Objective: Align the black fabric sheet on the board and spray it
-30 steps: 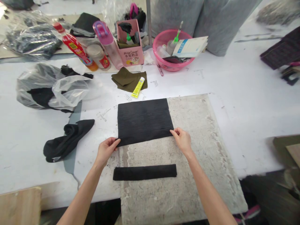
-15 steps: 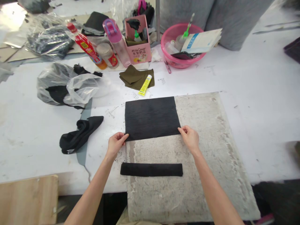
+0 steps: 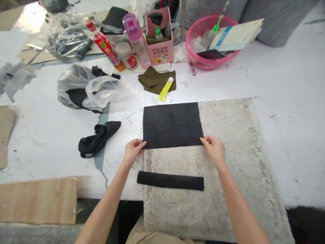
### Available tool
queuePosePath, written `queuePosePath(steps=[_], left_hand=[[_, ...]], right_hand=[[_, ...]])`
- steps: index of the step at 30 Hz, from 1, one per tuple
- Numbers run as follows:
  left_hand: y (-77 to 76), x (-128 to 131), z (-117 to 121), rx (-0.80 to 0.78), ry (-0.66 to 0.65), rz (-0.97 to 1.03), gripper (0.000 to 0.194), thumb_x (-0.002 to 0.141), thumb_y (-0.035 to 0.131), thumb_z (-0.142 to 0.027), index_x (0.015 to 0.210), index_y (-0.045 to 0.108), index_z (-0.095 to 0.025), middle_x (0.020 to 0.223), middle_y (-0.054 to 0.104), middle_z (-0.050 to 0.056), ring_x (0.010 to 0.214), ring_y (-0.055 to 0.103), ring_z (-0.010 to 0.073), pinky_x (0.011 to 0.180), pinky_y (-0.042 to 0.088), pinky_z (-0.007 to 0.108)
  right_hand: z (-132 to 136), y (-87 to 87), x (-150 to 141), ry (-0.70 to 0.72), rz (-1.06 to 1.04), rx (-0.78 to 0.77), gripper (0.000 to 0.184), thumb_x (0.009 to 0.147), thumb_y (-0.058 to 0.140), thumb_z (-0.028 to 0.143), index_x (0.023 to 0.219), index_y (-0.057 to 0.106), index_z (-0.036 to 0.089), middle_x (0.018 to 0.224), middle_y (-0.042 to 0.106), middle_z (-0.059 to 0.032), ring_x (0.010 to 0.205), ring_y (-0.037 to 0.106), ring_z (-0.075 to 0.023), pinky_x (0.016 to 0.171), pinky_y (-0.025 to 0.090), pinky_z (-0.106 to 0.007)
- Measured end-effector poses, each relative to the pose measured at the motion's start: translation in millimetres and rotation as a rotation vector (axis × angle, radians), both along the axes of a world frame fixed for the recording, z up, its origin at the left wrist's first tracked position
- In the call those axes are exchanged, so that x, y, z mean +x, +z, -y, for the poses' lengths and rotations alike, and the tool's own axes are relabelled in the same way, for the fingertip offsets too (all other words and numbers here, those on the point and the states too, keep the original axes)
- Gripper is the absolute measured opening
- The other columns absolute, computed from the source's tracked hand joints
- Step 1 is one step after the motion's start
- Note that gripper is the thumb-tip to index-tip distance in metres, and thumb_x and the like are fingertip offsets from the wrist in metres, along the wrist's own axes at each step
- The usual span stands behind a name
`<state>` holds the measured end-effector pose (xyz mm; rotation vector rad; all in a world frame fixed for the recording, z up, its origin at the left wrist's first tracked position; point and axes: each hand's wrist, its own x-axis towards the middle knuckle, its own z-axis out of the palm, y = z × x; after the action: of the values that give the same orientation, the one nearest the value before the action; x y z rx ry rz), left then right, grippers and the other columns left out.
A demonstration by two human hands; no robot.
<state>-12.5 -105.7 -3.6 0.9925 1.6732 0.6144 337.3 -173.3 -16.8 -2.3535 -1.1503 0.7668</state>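
Observation:
A black ribbed fabric rectangle (image 3: 172,124) lies flat at the far left of a grey felt pad (image 3: 228,162). My left hand (image 3: 133,151) pinches its near left corner. My right hand (image 3: 215,149) pinches its near right corner. A narrow black fabric strip (image 3: 170,181) lies on the pad closer to me, between my forearms.
A crumpled black cloth (image 3: 98,138) and a plastic bag with black fabric (image 3: 86,89) lie to the left. Olive cloth (image 3: 155,80) with a yellow glue tube (image 3: 165,88), a pink box (image 3: 159,37), bottles (image 3: 137,35) and a pink basin (image 3: 212,42) stand at the back. A wooden board (image 3: 38,200) sits near left.
The view has swung left, so everything sits further right in the picture. My hands keep their pinch on the near corners and the fabric's near edge now lies straighter.

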Motion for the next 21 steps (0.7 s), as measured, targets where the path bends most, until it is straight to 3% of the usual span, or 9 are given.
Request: queuePosePath(steps=[10,21], left_hand=[[-6.2,-3.5,-0.4,-0.013,-0.004,-0.014,0.038,0.064,0.077,-0.047,0.072,0.055,-0.017,0.041,0.05,-0.005,0.034,0.037,0.0066,0.036,0.023,0.017],[-9.2,-7.3,2.1,0.016,-0.052,-0.044,0.039,0.067,0.075,-0.05,0.074,0.056,-0.017,0.042,0.048,-0.006,0.035,0.036,0.0067,0.037,0.024,0.017]], right_hand=[[-0.3,0.4,-1.8,0.002,0.051,-0.002,0.053,0.082,0.046,0.068,0.071,0.065,0.021,0.063,0.065,-0.0036,0.057,0.053,-0.0173,0.055,0.027,-0.029],[-2.0,3.5,-6.6,0.018,0.096,-0.03,0.04,0.086,0.048,0.055,0.07,0.063,0.022,0.064,0.065,-0.002,0.058,0.052,-0.0164,0.054,0.025,-0.028]])
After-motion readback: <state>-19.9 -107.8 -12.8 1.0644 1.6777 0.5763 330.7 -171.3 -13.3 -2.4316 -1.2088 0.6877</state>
